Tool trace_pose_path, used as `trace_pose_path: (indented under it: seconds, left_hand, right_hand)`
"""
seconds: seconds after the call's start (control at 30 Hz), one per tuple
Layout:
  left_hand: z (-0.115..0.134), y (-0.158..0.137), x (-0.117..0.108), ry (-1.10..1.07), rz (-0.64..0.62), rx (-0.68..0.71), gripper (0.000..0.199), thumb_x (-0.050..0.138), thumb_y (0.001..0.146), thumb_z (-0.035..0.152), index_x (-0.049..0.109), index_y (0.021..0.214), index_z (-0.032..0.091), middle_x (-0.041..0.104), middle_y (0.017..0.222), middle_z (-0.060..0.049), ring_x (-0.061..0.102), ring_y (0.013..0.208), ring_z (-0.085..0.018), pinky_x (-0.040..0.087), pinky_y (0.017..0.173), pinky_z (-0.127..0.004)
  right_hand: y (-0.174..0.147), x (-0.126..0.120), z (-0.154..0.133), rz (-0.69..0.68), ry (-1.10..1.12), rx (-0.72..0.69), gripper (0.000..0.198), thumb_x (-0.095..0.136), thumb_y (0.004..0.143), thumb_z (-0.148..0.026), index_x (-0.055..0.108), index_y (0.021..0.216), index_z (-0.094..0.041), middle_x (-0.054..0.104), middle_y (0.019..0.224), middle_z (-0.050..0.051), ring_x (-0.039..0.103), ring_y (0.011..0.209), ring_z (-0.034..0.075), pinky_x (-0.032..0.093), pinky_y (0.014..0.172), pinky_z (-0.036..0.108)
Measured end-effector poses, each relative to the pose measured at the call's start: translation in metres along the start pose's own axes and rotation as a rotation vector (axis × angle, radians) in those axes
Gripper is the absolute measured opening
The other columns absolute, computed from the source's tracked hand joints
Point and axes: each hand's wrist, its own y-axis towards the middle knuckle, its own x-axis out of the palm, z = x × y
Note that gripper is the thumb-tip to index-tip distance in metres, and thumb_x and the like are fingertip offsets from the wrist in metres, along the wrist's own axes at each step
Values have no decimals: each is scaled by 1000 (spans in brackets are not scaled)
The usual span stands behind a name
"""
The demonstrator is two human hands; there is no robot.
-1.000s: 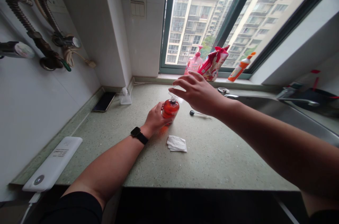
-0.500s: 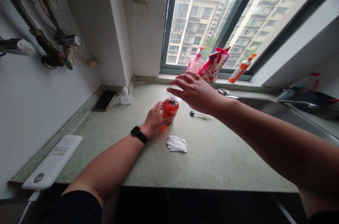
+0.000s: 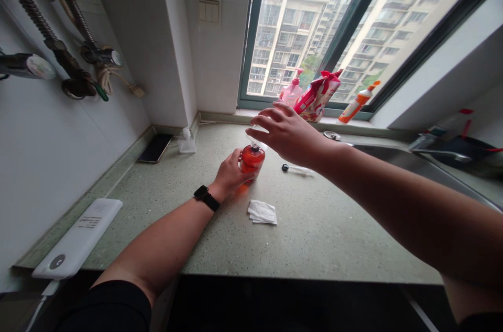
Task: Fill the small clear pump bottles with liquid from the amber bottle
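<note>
On the counter (image 3: 314, 227): our red bottle (image 3: 252, 158) stands near the middle.
Left hand (image 3: 230, 174): wrapped around the bottle's side, gripping it.
Right hand (image 3: 281, 130): fingers curled round a clear container (image 3: 256, 136) just above the bottle's mouth; whether the two touch, we cannot tell.
Pouring: probably our step in hand, from container into bottle, though we see no stream.
Next move: calls for us to hold the bottle firm and the container lined up over the narrow neck.
Bottle's axis: roughly upright, neck pointing up toward our right hand.
Beside it: black-capped tube (image 3: 285, 168) to the right, cap toward the bottle; folded tissue (image 3: 262, 212) nearer us.
</note>
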Motion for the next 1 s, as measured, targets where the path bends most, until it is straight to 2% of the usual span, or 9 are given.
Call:
trace_pose_path:
  seconds: [0.2,0.7,1.0]
  left_hand:
    - [2,0,-1,-9,6,-2,60,92,80,41,59,128,24,77,123,-10,75,110,-29,61,95,-45]
    - [2,0,-1,-4,2,-14,63,93,79,44,59,127,24,77,119,-10,76,107,-29,61,95,-44]
    - [1,-1,-4,23,-25,9,62,91,81,50,60,128,23,78,120,-10,76,108,-29,61,95,-43]
  right_hand:
    - [1,0,-1,-13,-10,10,45,48,105,-13,71,139,-31,69,143,7,56,131,30,36,121,54]
    - [-3,5,4,12,45,1,54,56,100,-13,65,148,-35,68,143,6,54,133,32,33,121,57]
    - [-14,11,7,-11,93,68,57,53,100,-11,65,150,-34,68,143,8,53,133,32,34,121,55]
